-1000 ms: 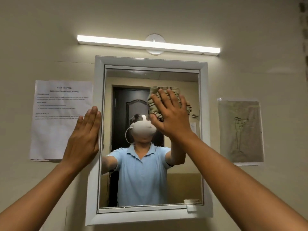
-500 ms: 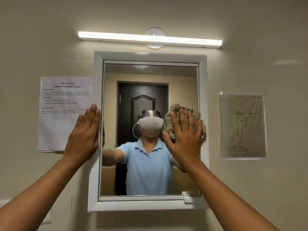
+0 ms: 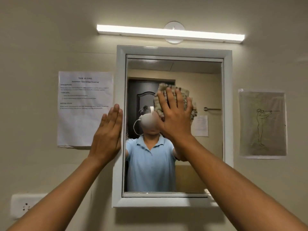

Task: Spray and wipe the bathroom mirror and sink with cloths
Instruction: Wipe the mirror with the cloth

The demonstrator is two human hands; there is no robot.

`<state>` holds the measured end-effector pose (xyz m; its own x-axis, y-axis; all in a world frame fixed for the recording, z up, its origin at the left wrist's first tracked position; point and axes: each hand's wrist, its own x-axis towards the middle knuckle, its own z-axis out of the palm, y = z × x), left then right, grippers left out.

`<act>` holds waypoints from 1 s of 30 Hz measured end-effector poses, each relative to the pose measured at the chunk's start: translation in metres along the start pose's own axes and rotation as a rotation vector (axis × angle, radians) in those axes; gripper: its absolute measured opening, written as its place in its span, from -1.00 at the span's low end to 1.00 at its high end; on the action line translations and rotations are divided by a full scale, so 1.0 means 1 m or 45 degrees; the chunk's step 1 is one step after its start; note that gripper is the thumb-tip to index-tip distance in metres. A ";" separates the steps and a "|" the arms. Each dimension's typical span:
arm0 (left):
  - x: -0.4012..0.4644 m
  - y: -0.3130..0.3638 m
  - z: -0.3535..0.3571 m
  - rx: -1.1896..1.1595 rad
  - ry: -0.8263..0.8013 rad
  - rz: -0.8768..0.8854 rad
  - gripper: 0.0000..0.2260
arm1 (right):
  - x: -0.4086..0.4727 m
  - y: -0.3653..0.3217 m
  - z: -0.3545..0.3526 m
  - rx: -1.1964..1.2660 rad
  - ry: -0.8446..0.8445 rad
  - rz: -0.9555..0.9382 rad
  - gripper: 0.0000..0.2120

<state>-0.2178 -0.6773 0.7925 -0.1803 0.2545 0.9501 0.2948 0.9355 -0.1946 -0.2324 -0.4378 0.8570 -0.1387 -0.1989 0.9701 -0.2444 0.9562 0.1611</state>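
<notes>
A white-framed mirror [image 3: 227, 114] hangs on the beige wall ahead of me. My right hand [image 3: 175, 117] lies flat with spread fingers on a striped beige cloth [image 3: 183, 95], pressing it against the glass near the mirror's middle. My left hand [image 3: 109, 134] rests flat and open against the mirror's left frame edge, fingers together and pointing up, holding nothing. The glass reflects a person in a light blue shirt and a dark door. The sink is out of view.
A tube light [image 3: 170, 33] glows above the mirror. A printed sheet [image 3: 83, 100] is taped to the wall at left, a line drawing [image 3: 262, 124] at right. A white wall socket [image 3: 23, 205] sits at the lower left.
My right hand slid the cloth down and right, then back up and left toward the mirror's middle. The view shifted so the mirror sits further right. The left hand stayed on the frame.
</notes>
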 end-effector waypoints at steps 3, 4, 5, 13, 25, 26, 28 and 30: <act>-0.002 -0.004 0.001 -0.039 0.000 0.015 -0.35 | 0.025 -0.039 0.007 0.005 -0.013 -0.003 -0.34; -0.002 -0.005 0.001 -0.050 -0.002 0.023 -0.35 | 0.028 -0.052 0.010 -0.004 -0.016 -0.027 -0.34; -0.002 -0.006 0.001 -0.061 -0.002 0.035 -0.36 | 0.027 -0.062 0.012 -0.013 -0.018 -0.052 -0.34; -0.009 -0.008 0.005 -0.170 0.017 0.040 -0.47 | -0.022 -0.096 0.029 -0.003 -0.040 -0.155 -0.34; -0.025 0.003 0.006 -0.043 0.010 0.012 -0.40 | -0.108 -0.052 0.024 -0.085 -0.178 -0.636 -0.39; -0.028 0.004 0.007 -0.033 0.007 0.011 -0.38 | -0.105 -0.045 0.022 -0.092 -0.172 -0.650 -0.40; -0.034 0.008 0.007 -0.024 -0.009 0.008 -0.38 | -0.100 -0.028 0.018 -0.099 -0.145 -0.622 -0.39; -0.038 0.011 0.006 -0.022 -0.024 -0.008 -0.41 | -0.090 -0.006 0.013 -0.111 -0.109 -0.518 -0.37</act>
<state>-0.2137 -0.6752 0.7529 -0.1999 0.2532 0.9465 0.3098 0.9328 -0.1841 -0.2312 -0.4289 0.7658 -0.1282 -0.5775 0.8063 -0.2138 0.8100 0.5461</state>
